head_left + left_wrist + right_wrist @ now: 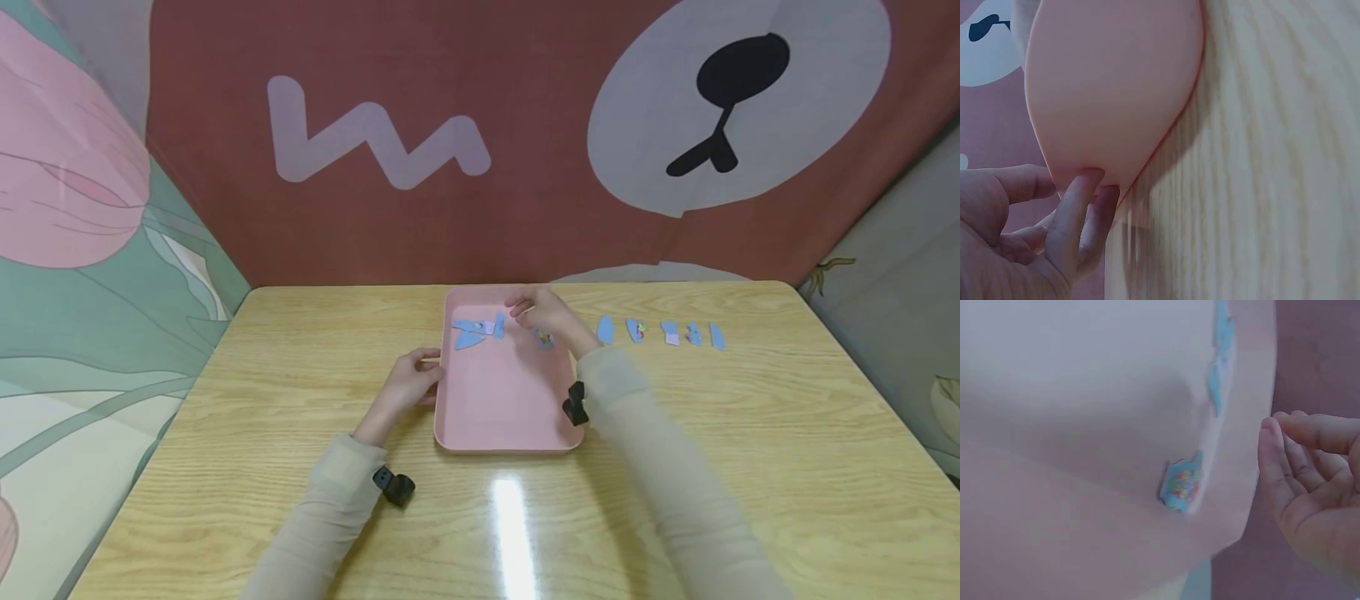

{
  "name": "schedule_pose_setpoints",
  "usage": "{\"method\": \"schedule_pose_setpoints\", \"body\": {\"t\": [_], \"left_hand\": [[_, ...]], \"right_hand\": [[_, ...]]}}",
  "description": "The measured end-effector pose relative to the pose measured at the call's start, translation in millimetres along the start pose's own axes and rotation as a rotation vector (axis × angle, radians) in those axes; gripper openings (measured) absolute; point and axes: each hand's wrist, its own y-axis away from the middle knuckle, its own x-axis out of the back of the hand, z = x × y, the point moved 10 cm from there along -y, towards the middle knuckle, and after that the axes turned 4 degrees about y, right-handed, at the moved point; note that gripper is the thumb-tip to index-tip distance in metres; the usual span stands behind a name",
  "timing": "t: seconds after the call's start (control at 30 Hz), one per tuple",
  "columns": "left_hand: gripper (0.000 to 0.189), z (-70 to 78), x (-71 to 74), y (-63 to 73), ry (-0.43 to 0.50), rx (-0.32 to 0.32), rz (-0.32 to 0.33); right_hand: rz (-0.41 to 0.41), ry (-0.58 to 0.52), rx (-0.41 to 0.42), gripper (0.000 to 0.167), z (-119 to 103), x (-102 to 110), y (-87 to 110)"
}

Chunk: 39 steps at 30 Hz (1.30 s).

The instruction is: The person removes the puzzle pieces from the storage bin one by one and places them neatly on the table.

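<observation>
Left hand (408, 383) pinches the left wall of the tray (502, 392), fingertips (1089, 179) clear only in its wrist view. Right hand (546, 313) at the tray's far edge: grip narrow, contents unclear. Blue pieces (470, 340) lie inside and right of it.

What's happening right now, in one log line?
left hand: touching side of pink tray | right hand: over its far end, no piece seen held | blue pieces: some inside, five on table

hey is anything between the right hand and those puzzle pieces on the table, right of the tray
Yes: the right edge of the pink tray. The right hand is above the tray, while the puzzle pieces lie beyond that edge.
</observation>
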Motion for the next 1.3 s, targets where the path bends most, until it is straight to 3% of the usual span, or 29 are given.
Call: {"method": "schedule_pose_setpoints", "body": {"t": [0.17, 0.33, 0.53, 0.77, 1.1, 1.3], "left_hand": [[0.045, -0.2, 0.7, -0.3, -0.006, 0.001, -0.002], [0.045, -0.7, 0.7, -1.0, -0.012, 0.002, -0.004], [0.045, -1.3, 0.3, -1.4, -0.005, 0.004, -0.006], [0.044, -2.4, 0.5, -1.7, -0.009, 0.004, -0.009], [0.044, -3.5, -0.6, -1.1, 0.0, 0.003, -0.013], [0.044, -2.2, -3.5, -2.1, 0.0, -0.009, -0.023]], "right_hand": [[0.069, 0.106, 0.064, 0.044, -0.4, 1.5, -1.2], [0.082, 0.193, 0.08, 0.046, 1.0, 0.4, -2.4], [0.085, 0.262, 0.017, 0.045, 11.0, -0.7, -4.4], [0.113, 0.269, -0.059, 0.05, 22.0, 2.3, -4.8], [0.104, 0.373, -0.085, 0.031, 29.6, 1.4, -6.2], [0.07, 0.444, -0.09, 0.033, 30.7, -4.2, -3.6]]}}
